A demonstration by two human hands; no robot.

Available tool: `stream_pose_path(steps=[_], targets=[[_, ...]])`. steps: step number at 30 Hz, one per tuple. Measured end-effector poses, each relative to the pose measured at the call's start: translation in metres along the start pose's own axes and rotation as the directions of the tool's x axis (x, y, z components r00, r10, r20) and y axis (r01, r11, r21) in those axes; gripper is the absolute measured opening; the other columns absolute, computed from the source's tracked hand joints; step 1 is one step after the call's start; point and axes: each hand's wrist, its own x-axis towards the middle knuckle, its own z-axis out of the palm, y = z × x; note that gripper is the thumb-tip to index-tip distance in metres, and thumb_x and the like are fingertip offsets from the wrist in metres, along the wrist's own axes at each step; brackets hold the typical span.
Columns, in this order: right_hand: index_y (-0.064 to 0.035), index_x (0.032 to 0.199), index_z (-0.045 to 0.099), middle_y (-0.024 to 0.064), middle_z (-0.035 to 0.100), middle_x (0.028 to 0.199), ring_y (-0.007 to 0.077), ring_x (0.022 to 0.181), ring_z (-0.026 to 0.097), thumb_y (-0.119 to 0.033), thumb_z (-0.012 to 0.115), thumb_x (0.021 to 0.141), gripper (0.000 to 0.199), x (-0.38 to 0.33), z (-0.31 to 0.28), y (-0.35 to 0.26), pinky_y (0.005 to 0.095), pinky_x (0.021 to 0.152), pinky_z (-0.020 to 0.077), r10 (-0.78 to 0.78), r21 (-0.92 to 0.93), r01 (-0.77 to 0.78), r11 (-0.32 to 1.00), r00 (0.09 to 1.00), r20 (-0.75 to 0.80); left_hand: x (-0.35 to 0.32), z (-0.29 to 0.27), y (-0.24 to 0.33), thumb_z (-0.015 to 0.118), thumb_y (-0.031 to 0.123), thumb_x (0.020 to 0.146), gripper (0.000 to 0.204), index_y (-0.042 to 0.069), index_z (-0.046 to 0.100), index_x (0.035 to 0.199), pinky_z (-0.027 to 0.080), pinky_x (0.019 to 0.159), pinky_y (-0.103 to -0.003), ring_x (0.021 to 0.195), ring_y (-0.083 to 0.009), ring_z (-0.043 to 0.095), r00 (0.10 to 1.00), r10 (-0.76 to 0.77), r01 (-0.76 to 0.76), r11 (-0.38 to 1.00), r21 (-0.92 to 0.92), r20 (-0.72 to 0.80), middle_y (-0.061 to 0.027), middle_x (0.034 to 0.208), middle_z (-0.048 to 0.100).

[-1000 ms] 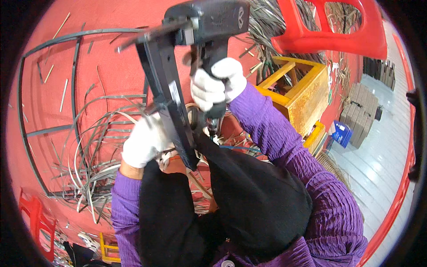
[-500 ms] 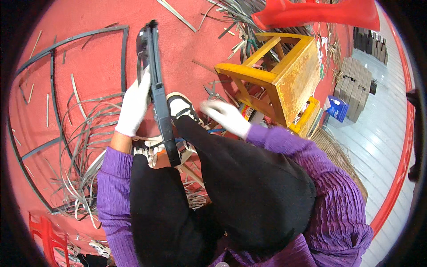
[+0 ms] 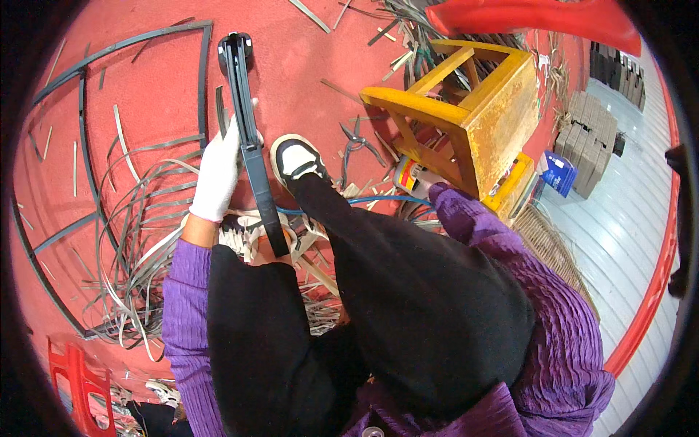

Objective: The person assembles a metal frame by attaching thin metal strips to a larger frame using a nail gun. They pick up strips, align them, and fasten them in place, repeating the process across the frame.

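My left hand (image 3: 218, 171), in a white glove, is wrapped round a long black staple gun (image 3: 251, 149) held over my feet. Its long rail slants down toward my left knee, and a blue hose (image 3: 386, 197) runs off to the right beside it. My right hand (image 3: 434, 179) reaches in beside a small tub (image 3: 409, 177) with a yellow and red label, below the tipped stool. Most of that hand is hidden, so what its fingers do does not show. A pair of pliers (image 3: 357, 143) lies spread on the floor ahead of my right shoe.
A worn yellow wooden stool (image 3: 502, 120) lies on its side at the right. Dark metal frame bars (image 3: 84, 146) and coiled grey strips (image 3: 145, 218) lie at the left. A blue box (image 3: 557, 173) stands near stacked grey pieces (image 3: 586, 142). Red plastic seats (image 3: 80, 386) edge the view.
My right hand has moved right, from over the floor near the pliers to beside the labelled tub. The staple gun has shifted slightly and turned in my left hand, which keeps its grip.
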Motion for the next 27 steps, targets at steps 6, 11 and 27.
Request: stream_pose_path(steps=[6,11,27], targets=[[-0.0089,0.116,0.061,0.0143,0.067,0.108,0.0286,0.100,0.063,-0.027,0.056,0.091,0.032,-0.015,-0.004,0.018,0.0371,0.087,0.0497,-0.045,-0.008,0.045,0.999,0.996,-0.082,0.004,-0.003,-0.014,0.042,0.035,0.101,0.049,0.007,0.045,0.140,0.039,0.051,-0.017,0.060,-0.0038,0.051,0.971,0.231,-0.238,0.929,0.284,0.058,0.0025,0.084,0.058],[-0.0090,0.117,0.061,0.0136,0.066,0.110,0.0262,0.100,0.064,-0.026,0.056,0.091,0.031,-0.055,-0.006,0.066,0.0358,0.087,0.0499,-0.101,-0.067,0.084,0.994,0.939,-0.329,0.004,-0.002,-0.017,0.043,0.037,0.100,0.049,0.006,0.047,0.139,0.038,0.050,-0.016,0.061,-0.0032,0.051,0.995,0.097,-0.097,0.991,0.097,0.007,0.0026,0.084,0.058],[-0.0015,0.099,0.061,0.0102,0.068,0.093,0.0188,0.079,0.065,-0.021,0.066,0.089,0.023,-0.191,-0.126,-0.162,0.0326,0.077,0.0536,-0.087,0.979,-0.092,0.183,0.990,0.110,-0.003,-0.012,-0.031,0.034,0.042,0.104,0.048,0.012,0.055,0.134,0.030,0.055,-0.018,0.065,-0.0022,0.040,1.000,-0.013,0.013,1.000,-0.012,0.009,0.0054,0.087,0.059]])
